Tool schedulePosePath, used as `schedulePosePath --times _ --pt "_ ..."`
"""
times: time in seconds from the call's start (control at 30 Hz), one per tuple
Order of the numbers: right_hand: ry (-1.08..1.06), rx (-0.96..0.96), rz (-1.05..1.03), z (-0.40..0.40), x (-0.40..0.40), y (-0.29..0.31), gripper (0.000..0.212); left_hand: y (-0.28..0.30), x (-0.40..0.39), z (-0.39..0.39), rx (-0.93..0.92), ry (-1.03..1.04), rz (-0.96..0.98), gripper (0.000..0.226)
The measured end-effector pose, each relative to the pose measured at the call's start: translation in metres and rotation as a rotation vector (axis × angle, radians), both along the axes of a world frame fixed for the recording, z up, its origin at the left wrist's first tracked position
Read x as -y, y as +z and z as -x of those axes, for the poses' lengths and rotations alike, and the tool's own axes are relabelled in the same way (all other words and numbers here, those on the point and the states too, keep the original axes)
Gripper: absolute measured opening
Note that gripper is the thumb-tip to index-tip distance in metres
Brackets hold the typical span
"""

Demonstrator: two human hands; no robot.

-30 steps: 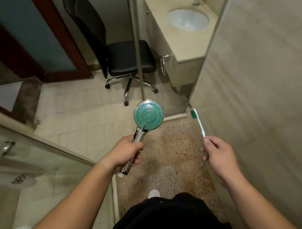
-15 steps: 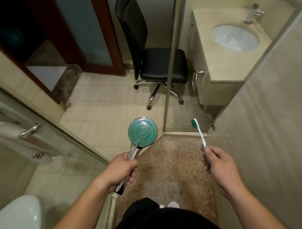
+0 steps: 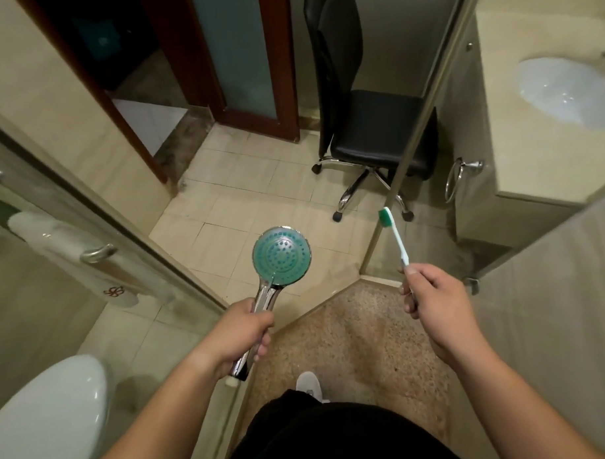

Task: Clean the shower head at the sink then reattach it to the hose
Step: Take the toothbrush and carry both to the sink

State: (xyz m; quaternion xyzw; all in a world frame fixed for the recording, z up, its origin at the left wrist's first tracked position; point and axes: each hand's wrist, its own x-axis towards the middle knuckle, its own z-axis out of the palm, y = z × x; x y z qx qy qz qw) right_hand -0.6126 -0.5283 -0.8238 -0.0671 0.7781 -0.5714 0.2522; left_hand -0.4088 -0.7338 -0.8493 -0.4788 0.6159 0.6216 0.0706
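View from the head camera, looking down into a bathroom from the edge of a shower stall. The left hand (image 3: 241, 334) is clenched around the chrome handle of the shower head (image 3: 280, 257), which is held upright in the air with its round teal spray face turned toward the camera; the handle's lower end protrudes below the fist. The shower head hangs above the boundary between the pale tiled floor (image 3: 225, 211) and the speckled shower floor (image 3: 349, 334), with no hose seen attached to it. The right hand (image 3: 434, 302) pinches the lower end of a toothbrush (image 3: 394, 234), its white handle rising up and to the left and its green bristle head uppermost; the two held items are well apart. At upper right, a white oval sink (image 3: 563, 89) is set into a beige worktop (image 3: 532, 159), on whose cabinet side a chrome towel ring (image 3: 459, 179) is mounted. A black office chair (image 3: 369, 124) on a chrome wheeled base stands between the worktop and a wood-framed door (image 3: 250, 59). A glass shower door (image 3: 54, 238) with a metal handle occupies the left, and a white toilet lid (image 3: 50, 420) lies at lower left. One white shoe (image 3: 308, 383) shows on the shower floor.
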Motion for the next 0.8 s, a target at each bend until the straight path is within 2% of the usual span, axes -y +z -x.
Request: schedulePosePath --times 0.27,0.47,0.63,0.8 --pt "-0.118 0.051 -0.028 0.029 0.017 -0.026 0.019 0.029 0.091 0.087 -0.049 -0.040 0.051 0.012" --pt "-0.130 0.072 -0.037 0.066 0.058 -0.036 0.020 0.029 0.143 0.145 -0.052 -0.039 0.032 0.008" --pt "-0.039 0.064 -0.026 0.132 0.129 -0.031 0.021 0.015 0.178 0.174 -0.018 -0.006 0.033 0.007" --pt "0.105 0.036 -0.021 0.202 0.220 0.008 0.020 0.012 0.206 0.194 0.036 0.101 -0.008 0.009"
